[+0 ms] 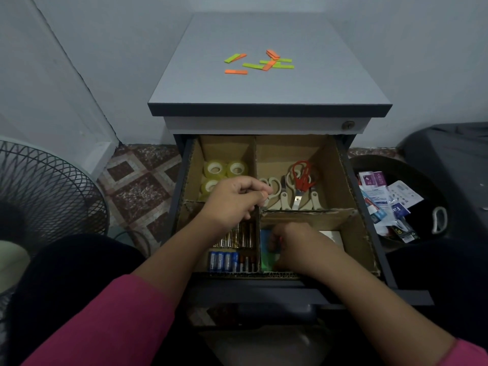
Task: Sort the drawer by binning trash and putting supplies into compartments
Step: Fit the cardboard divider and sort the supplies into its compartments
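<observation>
Nearest, the right hand (293, 244) curls its fingers onto green sticky notes (268, 260) in the drawer's front-right compartment (356, 241). The left hand (235, 196) hovers loosely curled; what it holds, I cannot tell. Farthest, note strips (260, 63) lie across the desk (264, 83).

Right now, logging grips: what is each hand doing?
Left hand: fingers curled, contents cannot be told.
Right hand: gripping green sticky notes.

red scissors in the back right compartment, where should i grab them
Grip the red-handled scissors by the handle loops, coming straight down from above. They lie on top of the beige-handled scissors, loops toward the back, blade tip toward you, so the loops are exposed and the cardboard divider walls block sideways approaches.
</observation>
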Available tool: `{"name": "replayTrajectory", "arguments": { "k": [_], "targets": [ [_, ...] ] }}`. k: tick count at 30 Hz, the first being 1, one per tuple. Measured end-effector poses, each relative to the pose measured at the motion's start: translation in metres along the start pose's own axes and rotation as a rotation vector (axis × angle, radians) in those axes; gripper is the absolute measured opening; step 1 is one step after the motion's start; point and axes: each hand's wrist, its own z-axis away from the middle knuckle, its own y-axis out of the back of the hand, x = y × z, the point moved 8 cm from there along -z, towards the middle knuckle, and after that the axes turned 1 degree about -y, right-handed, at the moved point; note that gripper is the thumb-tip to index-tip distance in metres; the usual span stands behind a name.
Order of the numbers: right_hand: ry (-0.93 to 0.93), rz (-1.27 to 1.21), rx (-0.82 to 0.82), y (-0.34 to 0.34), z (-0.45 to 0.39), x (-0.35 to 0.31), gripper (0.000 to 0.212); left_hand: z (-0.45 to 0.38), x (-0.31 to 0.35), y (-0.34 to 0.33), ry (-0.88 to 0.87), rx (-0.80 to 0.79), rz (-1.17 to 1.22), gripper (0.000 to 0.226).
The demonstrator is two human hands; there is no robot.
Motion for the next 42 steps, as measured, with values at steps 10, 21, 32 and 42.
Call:
{"name": "replayTrajectory", "arguments": {
  "k": [10,21,32,42],
  "targets": [
    [0.023,0.017,0.023,0.002,0.0,-0.003,0.02,0.001,0.001,0.0,-0.004,0.001,0.004,0.016],
    [-0.348,0.244,0.218,0.049,0.021,0.068,0.017,0.001,0.0,0.0,0.004,-0.007,-0.003,0.015],
    [-0.344,0.226,0.189,0.037,0.02,0.059,0.016,0.002,0.001,0.0,-0.008,-0.014,-0.015,0.015],
    [-0.304,-0.319,0.262,0.06,0.037,0.057,0.022,0.001,-0.002,0.001,0.006,-0.016,-0.028,0.014]
  ]
}}
